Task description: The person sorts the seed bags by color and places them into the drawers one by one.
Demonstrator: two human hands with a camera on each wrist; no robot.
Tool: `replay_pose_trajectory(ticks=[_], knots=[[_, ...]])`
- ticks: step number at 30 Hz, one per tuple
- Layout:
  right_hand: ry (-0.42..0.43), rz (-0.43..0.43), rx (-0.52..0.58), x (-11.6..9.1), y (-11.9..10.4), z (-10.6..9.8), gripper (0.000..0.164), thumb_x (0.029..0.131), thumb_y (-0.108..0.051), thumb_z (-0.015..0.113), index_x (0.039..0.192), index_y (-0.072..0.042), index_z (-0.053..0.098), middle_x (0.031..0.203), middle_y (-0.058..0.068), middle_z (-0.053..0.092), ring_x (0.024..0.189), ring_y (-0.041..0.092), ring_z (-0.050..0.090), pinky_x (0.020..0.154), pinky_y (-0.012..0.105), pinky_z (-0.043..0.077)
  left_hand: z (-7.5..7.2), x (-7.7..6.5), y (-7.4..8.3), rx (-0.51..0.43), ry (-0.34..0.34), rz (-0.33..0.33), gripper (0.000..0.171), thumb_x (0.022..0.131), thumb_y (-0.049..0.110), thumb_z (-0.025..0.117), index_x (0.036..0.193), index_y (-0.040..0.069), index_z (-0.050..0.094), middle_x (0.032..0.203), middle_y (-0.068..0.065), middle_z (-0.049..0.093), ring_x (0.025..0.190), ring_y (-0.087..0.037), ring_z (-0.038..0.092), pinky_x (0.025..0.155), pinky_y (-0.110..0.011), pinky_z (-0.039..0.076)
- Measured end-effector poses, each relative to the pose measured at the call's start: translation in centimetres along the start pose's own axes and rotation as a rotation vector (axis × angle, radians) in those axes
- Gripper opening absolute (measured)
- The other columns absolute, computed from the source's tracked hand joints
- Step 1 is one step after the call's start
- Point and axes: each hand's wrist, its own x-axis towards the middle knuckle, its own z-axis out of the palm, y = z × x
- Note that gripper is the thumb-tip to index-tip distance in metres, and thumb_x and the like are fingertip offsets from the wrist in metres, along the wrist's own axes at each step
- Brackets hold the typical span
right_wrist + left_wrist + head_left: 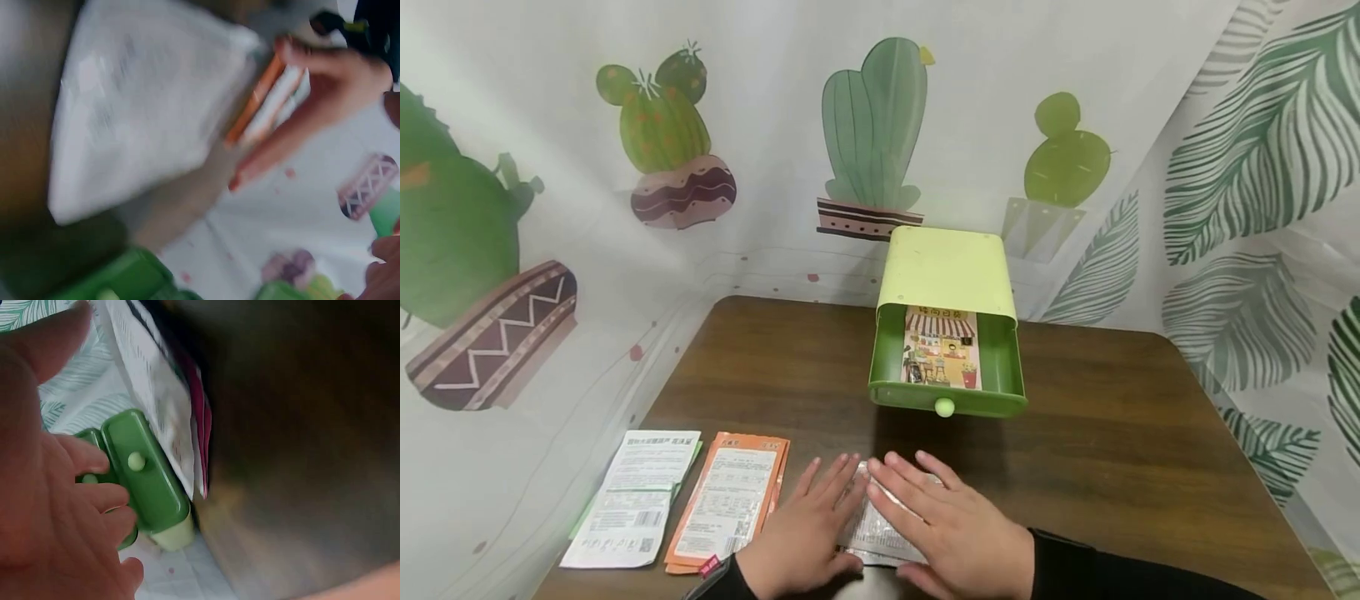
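Silvery flat foil packets (880, 529) lie stacked on the table between the two hands, their printed side up. My left hand (808, 533) is at the left edge of the stack, fingers straight and pointing away. Over the right part, my right hand (958, 525) spreads its straight fingers and hides some of the print. In the left wrist view the packets (156, 394) show white faces and a magenta edge beside the left hand (56, 487). The right wrist view gives a blurred packet (144, 106), with the left hand (325, 94) past it.
A light green box (951, 262) stands at the back, its green drawer (887, 354) pulled out with an illustrated card (943, 346) inside. Orange packets (730, 492) and white-and-green packets (636, 496) form two piles at left on the brown table (1112, 467). A cactus-print cloth (760, 125) hangs behind.
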Motion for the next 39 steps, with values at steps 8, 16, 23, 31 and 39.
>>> replay_pose_trajectory(ticks=[8,16,23,31,39], knots=[[-0.285,0.179,-0.049,-1.7,-1.1,2.5,0.097,0.085,-0.057,0.069,0.155,-0.001,0.031,0.161,0.020,0.021,0.147,0.037,0.018,0.112,0.052,0.026,0.5,0.9,1.4,0.063,-0.028,0.021,0.088,0.079,0.055,0.076,0.147,0.007,0.049,0.150,-0.019,0.044,0.137,-0.035,0.042,0.112,-0.060,0.022],[-0.537,0.325,0.008,-2.5,-1.5,4.8,0.088,0.083,-0.063,0.069,0.148,-0.007,0.046,0.153,0.019,0.039,0.136,0.038,0.041,0.104,0.048,0.040,0.4,1.2,2.0,0.080,-0.104,0.039,0.069,0.082,0.048,0.078,0.139,0.013,0.060,0.140,-0.015,0.055,0.127,-0.032,0.053,0.109,-0.060,0.027],[-0.572,0.316,0.022,-2.3,-1.2,5.3,0.070,0.087,-0.056,0.069,0.139,-0.010,0.057,0.141,0.012,0.054,0.124,0.031,0.055,0.101,0.044,0.042,0.4,1.4,2.1,0.124,-0.075,0.093,0.058,0.082,0.045,0.078,0.132,0.018,0.066,0.132,-0.010,0.062,0.121,-0.028,0.058,0.109,-0.057,0.030],[-0.520,0.236,-0.063,-2.2,-1.3,5.6,0.061,0.083,-0.051,0.070,0.127,-0.009,0.066,0.126,0.012,0.064,0.109,0.032,0.063,0.089,0.042,0.048,0.3,1.6,2.9,0.178,-0.081,0.104,0.050,0.081,0.041,0.077,0.127,0.023,0.069,0.123,-0.006,0.066,0.114,-0.027,0.062,0.108,-0.057,0.031],[-0.528,0.222,-0.121,-1.4,-1.5,5.6,0.047,0.081,-0.042,0.074,0.115,-0.011,0.068,0.117,0.010,0.066,0.098,0.026,0.064,0.079,0.038,0.049,0.4,1.1,2.3,0.110,-0.042,0.100,0.049,0.080,0.035,0.074,0.126,0.019,0.069,0.128,-0.006,0.064,0.115,-0.028,0.061,0.106,-0.061,0.031]])
